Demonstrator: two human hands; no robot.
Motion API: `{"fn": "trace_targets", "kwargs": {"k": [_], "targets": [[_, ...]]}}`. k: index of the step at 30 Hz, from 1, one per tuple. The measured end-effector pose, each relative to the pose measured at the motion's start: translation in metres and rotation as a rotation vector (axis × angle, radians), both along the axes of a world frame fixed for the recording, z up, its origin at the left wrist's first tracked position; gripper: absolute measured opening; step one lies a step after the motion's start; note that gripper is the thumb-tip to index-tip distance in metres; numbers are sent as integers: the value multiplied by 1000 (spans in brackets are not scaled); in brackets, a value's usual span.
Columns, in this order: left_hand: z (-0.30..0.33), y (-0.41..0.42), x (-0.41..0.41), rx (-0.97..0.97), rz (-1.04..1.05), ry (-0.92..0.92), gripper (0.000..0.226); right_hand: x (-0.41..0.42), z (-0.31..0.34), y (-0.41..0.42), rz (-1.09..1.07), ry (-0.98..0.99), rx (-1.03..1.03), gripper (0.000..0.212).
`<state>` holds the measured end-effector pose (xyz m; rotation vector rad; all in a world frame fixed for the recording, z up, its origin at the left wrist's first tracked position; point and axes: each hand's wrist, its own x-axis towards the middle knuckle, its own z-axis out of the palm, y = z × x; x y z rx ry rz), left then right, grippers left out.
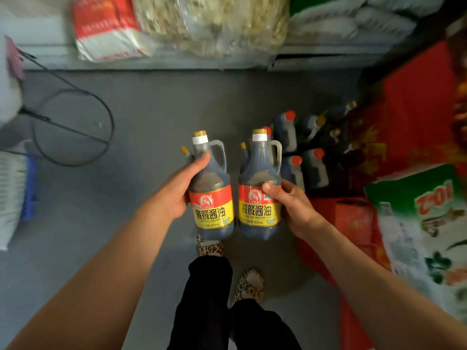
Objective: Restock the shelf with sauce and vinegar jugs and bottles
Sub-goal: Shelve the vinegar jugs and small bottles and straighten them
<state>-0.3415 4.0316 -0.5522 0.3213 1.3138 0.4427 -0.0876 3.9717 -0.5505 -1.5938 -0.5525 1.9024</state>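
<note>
Head camera, looking down: a person standing on a grey floor holds two soy sauce bottles side by side at waist height, both upright, gold caps toward the shelf edge [151, 61] ahead. Left hand [177, 190] wraps the left bottle [212, 198] from its outer side, thumb high on the shoulder; right hand [293, 205] clasps the right bottle [260, 195] at the label, thumb across its front. Each hand's fingers are closed around its own bottle, and the bottles stand just apart. More dark jugs [300, 152] wait on the floor to the right, beside red cartons [417, 117]. Both hands look equally near the shelf, so either bottle could go first.
</note>
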Motion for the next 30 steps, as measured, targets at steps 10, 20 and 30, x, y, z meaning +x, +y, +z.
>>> {"fn": "trace_targets", "kwargs": {"k": [10,20,30], "targets": [[307,122,21,398,-82,-41,43,23,278,106,-84,10,350,67],[487,222,119,668,-32,-77,26,117,439,211,-37,15,662,72],[575,299,200,869,89,-71,93,199,530,310,7,17,931,46]]}}
